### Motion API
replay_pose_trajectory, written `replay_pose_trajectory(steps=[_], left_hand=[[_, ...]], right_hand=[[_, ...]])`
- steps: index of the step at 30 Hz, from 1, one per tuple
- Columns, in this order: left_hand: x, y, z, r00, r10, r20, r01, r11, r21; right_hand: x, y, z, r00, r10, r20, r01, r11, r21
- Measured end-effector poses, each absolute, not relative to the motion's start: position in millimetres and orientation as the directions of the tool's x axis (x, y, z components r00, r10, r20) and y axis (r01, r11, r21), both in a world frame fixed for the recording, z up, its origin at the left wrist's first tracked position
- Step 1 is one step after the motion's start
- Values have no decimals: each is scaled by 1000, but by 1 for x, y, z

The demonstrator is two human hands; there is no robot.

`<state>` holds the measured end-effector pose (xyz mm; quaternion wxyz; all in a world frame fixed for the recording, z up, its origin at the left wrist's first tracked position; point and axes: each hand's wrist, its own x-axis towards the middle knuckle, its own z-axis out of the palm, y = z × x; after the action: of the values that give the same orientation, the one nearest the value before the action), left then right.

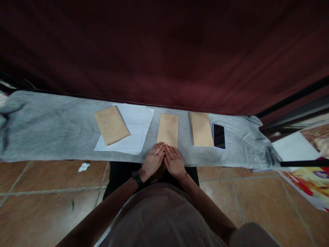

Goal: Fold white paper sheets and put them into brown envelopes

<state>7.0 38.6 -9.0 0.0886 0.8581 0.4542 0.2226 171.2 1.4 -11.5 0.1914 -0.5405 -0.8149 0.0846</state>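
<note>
In the middle of the cloth-covered bench lies a tan paper envelope [168,127], its near end under my fingers. My left hand [154,158] rests flat on that end from the left, fingers stretched out. From the right, my right hand [174,161] lies flat on it too, and the fingertips of both hands meet. To the left, another envelope [111,125] sits at a slant on white paper sheets [135,120]. A small stack of envelopes [202,129] lies to the right.
A dark-screened phone [219,136] lies right of the stack. Grey cloth [59,127] covers the narrow bench, with a dark red curtain [164,61] behind it. A crumpled white scrap [84,167] is on the tiled floor [64,202]. A colourful printed bag [311,181] stands at far right.
</note>
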Motion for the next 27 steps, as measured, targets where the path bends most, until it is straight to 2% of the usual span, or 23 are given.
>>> replay_pose_trajectory(steps=[6,10,19,27], left_hand=[[4,26,-10,555,814,169,786,-580,212],[9,23,-9,545,827,134,814,-561,149],[41,26,-4,640,761,105,741,-647,181],[25,31,-5,682,724,105,701,-688,185]], right_hand=[[190,-2,-12,-292,929,228,882,354,-313],[208,-2,-11,-275,938,213,905,327,-273],[213,-5,-15,-276,938,208,919,321,-228],[215,-5,-14,-286,941,183,921,322,-217]])
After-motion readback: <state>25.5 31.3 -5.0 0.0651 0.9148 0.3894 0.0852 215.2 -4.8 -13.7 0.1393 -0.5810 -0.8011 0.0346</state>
